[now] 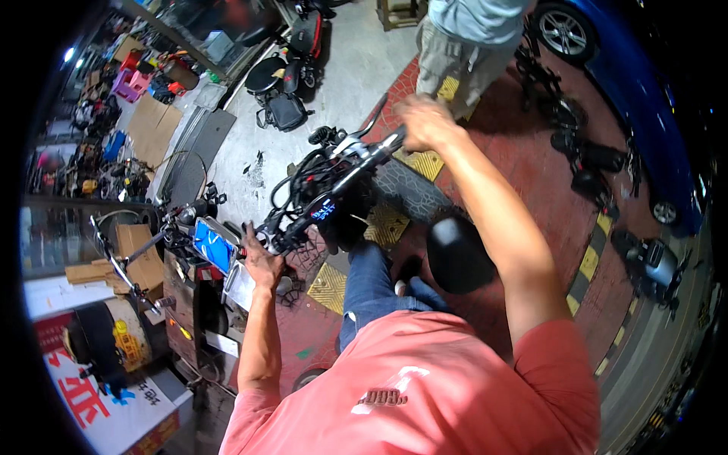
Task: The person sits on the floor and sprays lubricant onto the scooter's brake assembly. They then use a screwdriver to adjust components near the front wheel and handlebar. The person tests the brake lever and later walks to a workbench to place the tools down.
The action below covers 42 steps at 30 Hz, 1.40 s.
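Note:
An electric bike's handlebar slants across the middle, with cables bunched along it and a lit display. Its far right grip is wrapped by my right hand, slightly blurred. At the near left end my left hand rests round the bar; its palm side and part of the grip are hidden. A brake lever sticks out past the right grip. Below the bar shows a fat treaded tyre. The black saddle lies beside my right leg.
A person in grey trousers stands just beyond my right hand. Left of me are a workbench, a blue-screened device and cardboard. A black backpack lies ahead. Parked scooters and a blue car line the right.

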Tool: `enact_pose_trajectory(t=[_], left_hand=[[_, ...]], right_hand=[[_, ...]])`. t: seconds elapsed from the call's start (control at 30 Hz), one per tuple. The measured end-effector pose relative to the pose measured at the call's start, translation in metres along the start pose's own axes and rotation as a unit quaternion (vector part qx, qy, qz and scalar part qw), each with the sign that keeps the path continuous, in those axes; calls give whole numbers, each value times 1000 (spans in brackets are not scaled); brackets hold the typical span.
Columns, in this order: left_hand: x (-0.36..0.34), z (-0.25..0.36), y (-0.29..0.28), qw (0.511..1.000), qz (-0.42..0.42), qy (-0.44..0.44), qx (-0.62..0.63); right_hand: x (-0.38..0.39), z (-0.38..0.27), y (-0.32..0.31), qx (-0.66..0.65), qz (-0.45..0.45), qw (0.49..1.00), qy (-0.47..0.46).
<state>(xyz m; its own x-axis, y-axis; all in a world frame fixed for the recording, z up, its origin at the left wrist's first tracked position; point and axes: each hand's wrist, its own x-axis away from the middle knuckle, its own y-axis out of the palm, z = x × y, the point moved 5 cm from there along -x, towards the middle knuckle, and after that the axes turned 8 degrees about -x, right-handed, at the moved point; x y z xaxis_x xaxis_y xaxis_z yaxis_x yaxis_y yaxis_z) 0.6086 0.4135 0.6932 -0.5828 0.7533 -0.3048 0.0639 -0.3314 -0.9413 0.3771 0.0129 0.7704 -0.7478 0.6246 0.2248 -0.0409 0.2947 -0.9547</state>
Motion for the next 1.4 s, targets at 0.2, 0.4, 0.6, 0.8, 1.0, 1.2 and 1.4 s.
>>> enact_pose_trajectory(t=[0.2, 0.4, 0.6, 0.8, 1.0, 1.2, 1.4], left_hand=[[-19, 65, 7, 995, -47, -83, 20], [-37, 89, -9, 984, -133, -116, 13], [-24, 77, -15, 985, -125, -112, 48], [15, 56, 13, 976, -146, -144, 68], [58, 58, 31, 965, -203, -110, 126], [111, 52, 33, 888, -336, -70, 305], [96, -10, -2, 811, -357, 99, 453]], right_hand=[[125, 100, 69, -393, 363, 825, 182], [301, 159, 343, -260, 24, 928, 267], [423, 120, 450, -125, -310, 939, 81], [404, 112, 417, -505, -206, 635, 547], [264, 36, 294, -603, -25, 718, 346], [192, -152, 191, -631, -6, 765, 128], [171, -147, 207, -461, 13, 844, 274]])
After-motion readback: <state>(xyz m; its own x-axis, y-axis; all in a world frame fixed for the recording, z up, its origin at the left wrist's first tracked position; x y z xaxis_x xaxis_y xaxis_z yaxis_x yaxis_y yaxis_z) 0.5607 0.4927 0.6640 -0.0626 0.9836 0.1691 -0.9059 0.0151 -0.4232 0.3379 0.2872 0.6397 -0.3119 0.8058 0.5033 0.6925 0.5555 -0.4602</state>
